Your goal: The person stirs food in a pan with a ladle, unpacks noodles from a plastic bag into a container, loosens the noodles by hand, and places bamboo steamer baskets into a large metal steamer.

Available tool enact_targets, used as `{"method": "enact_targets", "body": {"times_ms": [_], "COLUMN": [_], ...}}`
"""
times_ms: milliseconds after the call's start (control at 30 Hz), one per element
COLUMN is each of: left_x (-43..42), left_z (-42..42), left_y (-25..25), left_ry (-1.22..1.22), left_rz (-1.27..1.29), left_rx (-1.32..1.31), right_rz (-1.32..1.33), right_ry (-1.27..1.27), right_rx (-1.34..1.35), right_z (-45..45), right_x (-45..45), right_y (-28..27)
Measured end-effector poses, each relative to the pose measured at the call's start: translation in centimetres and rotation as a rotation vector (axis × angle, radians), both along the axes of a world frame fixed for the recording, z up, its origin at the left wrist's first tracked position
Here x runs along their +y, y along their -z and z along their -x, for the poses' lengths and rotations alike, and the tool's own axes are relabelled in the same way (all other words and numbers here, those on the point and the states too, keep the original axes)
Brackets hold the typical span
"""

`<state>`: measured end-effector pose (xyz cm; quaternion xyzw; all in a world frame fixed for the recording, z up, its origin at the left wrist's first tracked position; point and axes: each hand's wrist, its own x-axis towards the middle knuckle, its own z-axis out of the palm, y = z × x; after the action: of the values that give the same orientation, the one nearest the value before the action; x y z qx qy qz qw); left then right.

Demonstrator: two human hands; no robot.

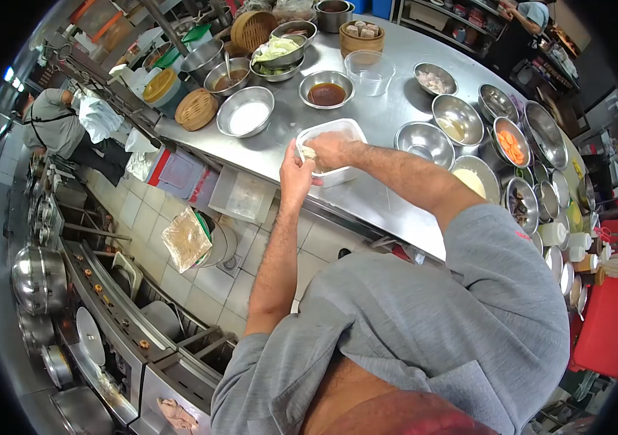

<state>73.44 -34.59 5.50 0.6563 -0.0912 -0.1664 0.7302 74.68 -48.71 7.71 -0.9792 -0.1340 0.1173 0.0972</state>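
Observation:
My left hand (pixel 299 172) grips the left side of a white plastic tub (pixel 357 129) at the near edge of the steel counter. My right hand (pixel 329 151) reaches down into this tub, its fingers mostly hidden by the wall and contents. Some pale, crumbly stuff (pixel 309 154) shows beside those fingers; I cannot tell what it is. Beyond the tub stand a steel bowl of white contents (pixel 249 116), a steel bowl of dark brown liquid (pixel 326 94) and a clear plastic container (pixel 370 72). A steel bowl (pixel 423 145) sits to the right.
Several steel bowls crowd the counter (pixel 388 210) on the right, one with orange slices (pixel 510 146). A bamboo steamer (pixel 362 45) stands at the back. Stoves (pixel 124 326) line the left side. A bagged bin (pixel 191 239) stands on the tiled floor. Two other people are farther off.

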Motion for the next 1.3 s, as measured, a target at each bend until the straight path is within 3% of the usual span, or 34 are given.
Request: {"method": "enact_targets", "body": {"times_ms": [133, 267, 333, 467, 533, 567, 633, 667, 833, 900, 967, 1033, 1300], "left_x": [-0.3, -0.3, -0.5, 0.0, 0.6, 0.7, 0.8, 0.5, -4.0, -7.0, -10.5, -14.1, -26.5], "left_z": [-0.5, -1.4, -2.0, -1.8, -2.6, -3.2, -5.3, -6.8, -13.8, -16.8, -19.5, -22.2, -28.8], "left_y": [1.2, 2.4, 3.3, 2.5, 2.2, 2.0, 1.1, 0.3, -3.5, -4.4, -4.6, -4.1, -2.1], "left_ry": [-0.024, -0.024, -0.030, 0.000, 0.006, -0.016, -0.007, -0.031, -0.027, -0.010, 0.064, 0.091, 0.186], "left_rz": [-0.232, -0.238, -0.246, -0.247, -0.235, -0.229, -0.223, -0.212, -0.195, -0.233, -0.248, -0.300, -0.440], "left_rx": [-0.258, -0.355, -0.427, -0.454, -0.544, -0.625, -0.644, -0.703, -0.739, -0.754, -0.780, -0.766, -0.769], "right_rz": [0.007, 0.009, 0.007, -0.149, -0.387, -0.377, -0.013, -0.061, -0.199, -0.383, -0.325, -0.456, -0.524], "right_ry": [-0.085, -0.051, -0.047, -0.090, 0.126, 0.144, 0.282, 0.193, 0.313, 0.485, 0.489, 0.608, 0.964], "right_rx": [-0.089, -0.061, 0.147, 0.081, -0.054, -0.061, -0.051, -0.290, -0.325, -0.556, -0.559, -0.377, -0.482], "right_z": [-1.1, -1.5, -1.6, 0.8, 2.2, 2.6, 3.5, 4.7, 7.0, 7.1, 7.0, 6.4, -3.4], "right_x": [-1.1, -1.4, -1.4, -2.2, -2.1, -2.1, -1.6, -1.6, -2.5, -3.8, -5.1, -7.3, -26.1], "right_y": [1.5, 1.3, 0.0, -4.6, -5.9, -5.9, -5.0, -4.7, -4.9, -5.5, -5.8, -5.4, -3.2]}}
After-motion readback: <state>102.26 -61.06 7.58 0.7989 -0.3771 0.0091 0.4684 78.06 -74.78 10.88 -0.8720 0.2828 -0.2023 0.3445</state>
